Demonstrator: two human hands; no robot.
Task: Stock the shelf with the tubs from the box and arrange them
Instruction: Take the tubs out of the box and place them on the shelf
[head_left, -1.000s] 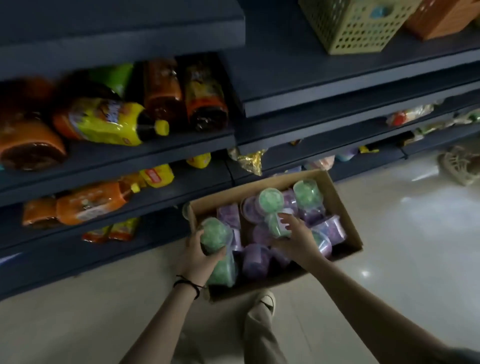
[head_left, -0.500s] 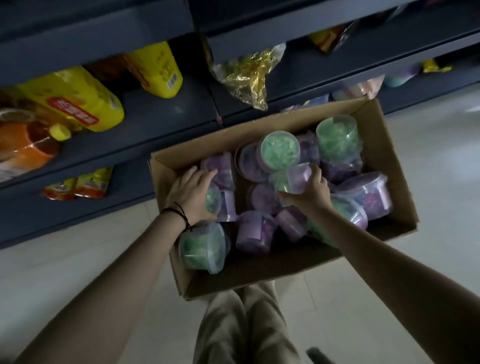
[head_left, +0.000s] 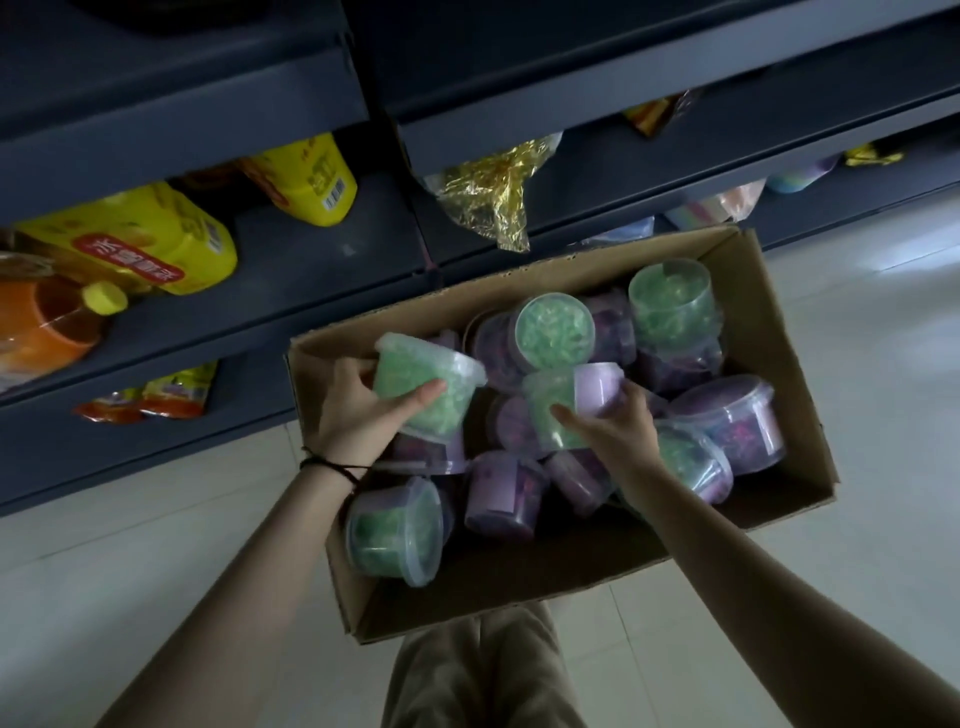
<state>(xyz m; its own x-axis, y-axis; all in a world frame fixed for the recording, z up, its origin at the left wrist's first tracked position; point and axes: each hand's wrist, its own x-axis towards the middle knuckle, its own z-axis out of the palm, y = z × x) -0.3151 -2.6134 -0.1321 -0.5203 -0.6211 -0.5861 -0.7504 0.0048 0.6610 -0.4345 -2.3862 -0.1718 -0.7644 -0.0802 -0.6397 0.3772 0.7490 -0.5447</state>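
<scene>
An open cardboard box (head_left: 613, 566) stands on the floor in front of dark shelves (head_left: 291, 291). It holds several clear plastic tubs filled with green or purple stuff. My left hand (head_left: 358, 410) grips a green tub (head_left: 415, 379) at the box's left end, lifted a little above the others. My right hand (head_left: 618, 431) holds another green tub with a purple label (head_left: 571, 400) in the middle of the box. Loose tubs lie around both hands, such as a green one on its side (head_left: 395, 530) and a purple one (head_left: 732, 421).
Yellow and orange bottles (head_left: 150, 244) lie on the left shelves, with small packets (head_left: 150, 400) below. A gold foil bag (head_left: 493, 192) hangs over the shelf edge above the box. Pastel items (head_left: 727, 205) sit on the lower right shelf. My trouser leg (head_left: 478, 675) is below the box.
The view has closed in on the box. My left hand has raised its green tub out of the pile. My right hand keeps hold of its tub.
</scene>
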